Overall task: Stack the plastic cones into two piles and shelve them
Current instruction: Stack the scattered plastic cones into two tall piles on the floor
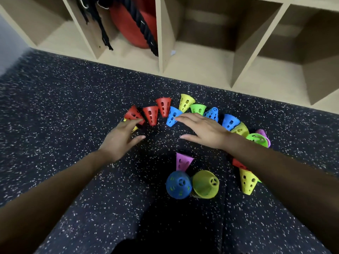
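Several perforated plastic cones lie scattered in an arc on the dark speckled floor. Three red cones (151,114) lie at the left, then a blue cone (172,116), a yellow cone (185,102) and a green cone (197,109). My left hand (120,140) reaches forward with straight fingers, its fingertips at the leftmost red cone (133,113). My right hand (203,130) hovers flat, fingertips over the blue cone. Nearer me stand an upright blue cone (178,185) and a yellow-green cone (205,184), with a purple cone (182,161) lying behind them.
A wooden cubby shelf (201,66) runs along the far side at floor level. One cubby holds a red ball (134,26) and black ropes (146,28). More cones (247,180) lie under and beside my right forearm.
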